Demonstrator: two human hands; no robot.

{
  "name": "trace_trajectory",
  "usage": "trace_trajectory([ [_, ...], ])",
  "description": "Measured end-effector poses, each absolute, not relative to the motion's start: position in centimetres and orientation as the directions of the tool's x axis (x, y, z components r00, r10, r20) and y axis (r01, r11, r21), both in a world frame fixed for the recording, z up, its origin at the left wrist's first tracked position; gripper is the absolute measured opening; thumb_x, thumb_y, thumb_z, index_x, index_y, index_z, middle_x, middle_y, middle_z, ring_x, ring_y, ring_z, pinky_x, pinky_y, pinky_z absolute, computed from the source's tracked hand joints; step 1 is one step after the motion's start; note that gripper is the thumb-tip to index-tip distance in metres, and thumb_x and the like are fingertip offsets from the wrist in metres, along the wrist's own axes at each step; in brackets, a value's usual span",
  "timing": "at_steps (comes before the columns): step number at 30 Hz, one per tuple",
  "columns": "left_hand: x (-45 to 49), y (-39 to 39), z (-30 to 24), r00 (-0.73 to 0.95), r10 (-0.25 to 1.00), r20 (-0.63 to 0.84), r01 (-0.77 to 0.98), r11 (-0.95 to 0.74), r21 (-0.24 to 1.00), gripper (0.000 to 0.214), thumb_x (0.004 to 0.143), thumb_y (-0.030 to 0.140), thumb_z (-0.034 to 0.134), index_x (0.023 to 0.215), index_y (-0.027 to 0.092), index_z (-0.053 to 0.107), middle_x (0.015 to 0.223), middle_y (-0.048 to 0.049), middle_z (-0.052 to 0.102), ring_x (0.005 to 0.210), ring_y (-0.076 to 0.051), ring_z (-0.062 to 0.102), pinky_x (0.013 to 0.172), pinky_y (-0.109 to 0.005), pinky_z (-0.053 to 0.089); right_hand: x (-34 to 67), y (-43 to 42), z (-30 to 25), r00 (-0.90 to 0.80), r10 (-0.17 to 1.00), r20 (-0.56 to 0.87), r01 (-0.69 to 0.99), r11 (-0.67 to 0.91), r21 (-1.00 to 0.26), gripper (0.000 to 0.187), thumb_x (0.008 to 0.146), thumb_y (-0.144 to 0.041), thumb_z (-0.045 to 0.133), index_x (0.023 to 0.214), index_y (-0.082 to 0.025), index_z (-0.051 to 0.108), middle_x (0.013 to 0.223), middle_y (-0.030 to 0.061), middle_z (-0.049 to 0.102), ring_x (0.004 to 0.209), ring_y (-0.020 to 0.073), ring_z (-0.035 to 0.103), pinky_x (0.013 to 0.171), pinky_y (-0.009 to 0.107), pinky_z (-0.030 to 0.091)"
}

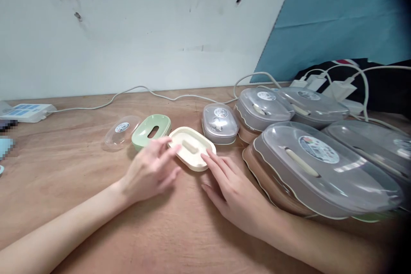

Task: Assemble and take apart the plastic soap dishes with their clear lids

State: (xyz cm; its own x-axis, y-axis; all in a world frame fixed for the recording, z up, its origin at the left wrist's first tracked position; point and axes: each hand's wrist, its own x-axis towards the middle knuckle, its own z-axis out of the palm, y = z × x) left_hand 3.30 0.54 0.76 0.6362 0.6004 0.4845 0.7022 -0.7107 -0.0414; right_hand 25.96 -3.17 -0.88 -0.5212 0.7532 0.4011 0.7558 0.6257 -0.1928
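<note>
A cream oval dish [192, 147] lies on the wooden table [80, 162], upside down or with a raised bar in its middle. My left hand [150, 168] is open, its fingertips touching the dish's left end. My right hand [229, 186] is open too, fingers stretched flat against the dish's near right edge. Neither hand grips anything. Just left of the dish lies a green oval tray [150, 130] with a slot in it, and beyond that a clear oval lid [121, 132] with a round sticker.
A small grey lidded container [220, 123] stands behind the dish. Several larger brown and grey lidded containers [317, 167] crowd the right side. White cables [135, 92] run along the wall. A power strip [24, 111] sits at the far left, chargers [334, 87] at the back right.
</note>
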Motion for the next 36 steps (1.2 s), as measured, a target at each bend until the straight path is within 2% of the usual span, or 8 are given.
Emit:
trace_trajectory([
  [3, 4.1, 0.0, 0.7, 0.768, 0.546, 0.334, 0.538, -0.834, 0.125, 0.036, 0.088, 0.026, 0.047, 0.122, 0.016, 0.048, 0.118, -0.0154, 0.047, 0.099, -0.023, 0.052, 0.087, -0.038, 0.046, 25.9, -3.2, -0.6, -0.570, 0.710, 0.413, 0.678, 0.691, -0.252, 0.045, 0.086, -0.014, 0.043, 0.129, -0.001, 0.040, 0.124, 0.0189, 0.055, 0.109, 0.0262, 0.049, 0.091, 0.042, 0.049],
  [8, 4.2, 1.0, 0.2, 0.660, 0.695, 0.286, 0.658, -0.718, 0.228, 0.036, 0.090, 0.030, 0.043, 0.121, 0.012, 0.048, 0.134, -0.0184, 0.038, 0.124, -0.028, 0.039, 0.100, -0.042, 0.037, 25.9, -3.4, -0.2, -0.615, 0.679, 0.401, 0.629, 0.729, -0.270, 0.045, 0.083, -0.012, 0.045, 0.128, -0.008, 0.043, 0.132, 0.0170, 0.046, 0.121, 0.0259, 0.041, 0.099, 0.044, 0.043],
  [13, 4.6, 2.2, -0.2, 0.595, 0.765, 0.247, 0.758, -0.636, 0.144, 0.057, 0.090, 0.039, 0.041, 0.134, 0.005, 0.030, 0.141, -0.0229, 0.030, 0.133, -0.031, 0.026, 0.104, -0.046, 0.032, 25.9, -3.3, -0.3, -0.612, 0.710, 0.349, 0.666, 0.700, -0.258, 0.043, 0.084, -0.015, 0.043, 0.126, -0.007, 0.045, 0.136, 0.0193, 0.040, 0.130, 0.0280, 0.031, 0.102, 0.047, 0.039],
  [18, 4.4, 2.3, 0.6, 0.481, 0.744, 0.464, 0.866, -0.487, -0.116, 0.052, 0.085, 0.034, 0.047, 0.129, 0.008, 0.040, 0.138, -0.0227, 0.036, 0.126, -0.037, 0.034, 0.100, -0.052, 0.031, 25.3, -2.4, -0.7, -0.587, 0.751, 0.302, 0.719, 0.655, -0.230, 0.053, 0.085, -0.019, 0.042, 0.136, -0.005, 0.034, 0.146, 0.0175, 0.028, 0.137, 0.0283, 0.018, 0.107, 0.048, 0.032],
  [20, 3.6, 2.3, 0.8, 0.367, 0.777, 0.511, 0.928, -0.344, -0.144, 0.048, 0.083, 0.032, 0.048, 0.124, 0.006, 0.045, 0.130, -0.0251, 0.043, 0.119, -0.040, 0.040, 0.094, -0.055, 0.035, 24.9, -1.9, -0.7, -0.582, 0.768, 0.267, 0.735, 0.637, -0.231, 0.055, 0.085, -0.021, 0.041, 0.137, -0.004, 0.032, 0.147, 0.0180, 0.027, 0.137, 0.0282, 0.018, 0.107, 0.047, 0.031],
  [22, 2.9, 2.5, 0.6, 0.303, 0.820, 0.485, 0.951, -0.295, -0.095, 0.048, 0.083, 0.031, 0.048, 0.121, 0.002, 0.045, 0.118, -0.0276, 0.050, 0.109, -0.041, 0.048, 0.085, -0.056, 0.041, 24.4, -1.5, -0.7, -0.574, 0.787, 0.227, 0.751, 0.616, -0.238, 0.056, 0.086, -0.024, 0.041, 0.138, -0.005, 0.032, 0.147, 0.0186, 0.027, 0.137, 0.0288, 0.018, 0.107, 0.047, 0.031],
  [26, 2.4, 3.3, -0.3, 0.393, 0.822, 0.412, 0.898, -0.440, 0.023, 0.045, 0.083, 0.025, 0.046, 0.123, 0.004, 0.040, 0.114, -0.0228, 0.054, 0.106, -0.035, 0.053, 0.087, -0.051, 0.044, 23.5, -1.0, -0.5, -0.547, 0.812, 0.202, 0.776, 0.583, -0.240, 0.053, 0.088, -0.027, 0.039, 0.138, -0.008, 0.034, 0.148, 0.0195, 0.022, 0.137, 0.0309, 0.014, 0.104, 0.051, 0.032],
  [36, 5.3, 4.9, 1.1, 0.461, 0.762, 0.455, 0.808, -0.572, 0.141, 0.041, 0.084, 0.016, 0.041, 0.123, 0.006, 0.037, 0.133, -0.0203, 0.038, 0.129, -0.029, 0.032, 0.104, -0.046, 0.031, 23.7, -2.2, -0.3, -0.582, 0.788, 0.203, 0.745, 0.616, -0.255, 0.048, 0.088, -0.024, 0.041, 0.133, -0.008, 0.041, 0.144, 0.0244, 0.029, 0.135, 0.0329, 0.020, 0.104, 0.053, 0.031],
])
